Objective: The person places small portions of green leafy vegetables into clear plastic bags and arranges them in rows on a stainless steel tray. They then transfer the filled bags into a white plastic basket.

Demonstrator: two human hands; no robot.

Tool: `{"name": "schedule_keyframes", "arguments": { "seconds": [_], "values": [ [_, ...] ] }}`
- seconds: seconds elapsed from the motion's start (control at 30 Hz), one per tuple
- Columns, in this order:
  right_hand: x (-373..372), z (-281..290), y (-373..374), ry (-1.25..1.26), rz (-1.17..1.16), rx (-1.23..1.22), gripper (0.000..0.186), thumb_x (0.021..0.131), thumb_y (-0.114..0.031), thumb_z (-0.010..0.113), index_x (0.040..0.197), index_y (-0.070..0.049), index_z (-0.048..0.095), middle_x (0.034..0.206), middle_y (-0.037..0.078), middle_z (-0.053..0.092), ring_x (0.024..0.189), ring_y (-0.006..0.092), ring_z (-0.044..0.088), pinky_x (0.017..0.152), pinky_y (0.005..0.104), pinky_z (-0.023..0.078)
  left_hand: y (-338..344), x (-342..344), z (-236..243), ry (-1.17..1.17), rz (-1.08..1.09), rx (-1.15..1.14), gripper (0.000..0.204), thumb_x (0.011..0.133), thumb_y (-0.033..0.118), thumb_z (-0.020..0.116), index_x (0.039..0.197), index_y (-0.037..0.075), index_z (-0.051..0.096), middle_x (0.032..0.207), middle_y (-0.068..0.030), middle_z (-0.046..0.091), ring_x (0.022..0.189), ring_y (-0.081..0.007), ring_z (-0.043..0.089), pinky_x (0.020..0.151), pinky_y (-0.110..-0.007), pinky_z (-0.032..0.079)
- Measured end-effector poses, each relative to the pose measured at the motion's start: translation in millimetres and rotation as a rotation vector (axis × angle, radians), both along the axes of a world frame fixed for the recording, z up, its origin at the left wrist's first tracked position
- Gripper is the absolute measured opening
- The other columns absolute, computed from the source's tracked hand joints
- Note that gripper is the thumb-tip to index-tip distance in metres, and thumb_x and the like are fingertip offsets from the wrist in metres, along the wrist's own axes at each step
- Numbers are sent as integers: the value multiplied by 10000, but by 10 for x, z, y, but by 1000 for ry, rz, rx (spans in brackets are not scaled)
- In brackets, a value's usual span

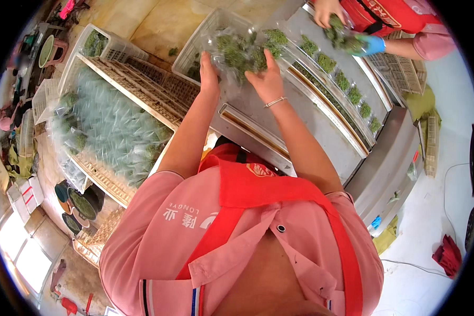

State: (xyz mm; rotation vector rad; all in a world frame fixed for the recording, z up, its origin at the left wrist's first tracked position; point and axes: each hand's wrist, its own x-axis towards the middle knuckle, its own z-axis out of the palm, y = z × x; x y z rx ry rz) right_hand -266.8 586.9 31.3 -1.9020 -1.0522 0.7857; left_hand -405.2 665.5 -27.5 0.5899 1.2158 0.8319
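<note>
My left hand (209, 71) and my right hand (263, 76) hold clear plastic bags of green sprigs (231, 50) between them, the left one's fingers fairly straight along the side. Beneath is a white plastic crate (184, 62) at the head of a grey metal conveyor machine (310, 129). A row of small bagged green bunches (341, 80) lies along the machine's channel. To my left, a large crate (81, 154) holds many clear bags (108, 126), some with greens inside.
A co-worker's bare hand (326, 10) and blue-gloved hand (371, 45) hold greens at upper right. Stacked crates (405, 71) stand beyond the machine, tubs (81, 205) at lower left, a cable (445, 189) on the right floor. Another person (6, 118) is at far left.
</note>
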Motion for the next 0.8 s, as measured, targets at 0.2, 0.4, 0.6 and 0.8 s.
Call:
{"name": "schedule_keyframes", "arguments": {
  "seconds": [0.2, 0.4, 0.6, 0.8],
  "values": [
    [578, -178, -175, 272, -119, 138, 343, 822, -63, 593, 1159, -75, 531, 1057, 92, 596, 729, 114, 620, 540, 223, 488, -177, -91, -240, 450, -261, 787, 681, 799, 319, 627, 1362, 107, 309, 1433, -171, 231, 1319, -314, 241, 1050, -412, 244],
    [889, -815, 314, -81, 167, -45, 561, 773, -63, 610, 1297, -49, 407, 1244, 183, 455, 934, 220, 595, 750, 265, 492, -370, 167, 39, 928, -826, 1400, 607, 741, 298, 651, 1292, 196, 417, 1389, -159, 313, 1264, -366, 315, 1020, -486, 268],
    [538, -171, 181, 474, 157, 166, 329, 842, -1, 540, 1171, 13, 521, 1116, 125, 570, 937, 183, 597, 751, 260, 503, -11, -181, -79, 1173, -519, 1124, 517, 795, 278, 604, 1264, 143, 436, 1382, -154, 334, 1255, -340, 324, 1006, -469, 274],
    [1571, -208, -139, -775, 222, -205, 219, 775, -265, 626, 912, -110, 552, 886, 124, 622, 780, 305, 610, 669, 417, 479, -766, -729, 40, 905, -338, 1060, 425, 749, 192, 638, 1137, 70, 517, 1212, -154, 506, 1065, -341, 493, 922, -437, 359]
  ]
}}
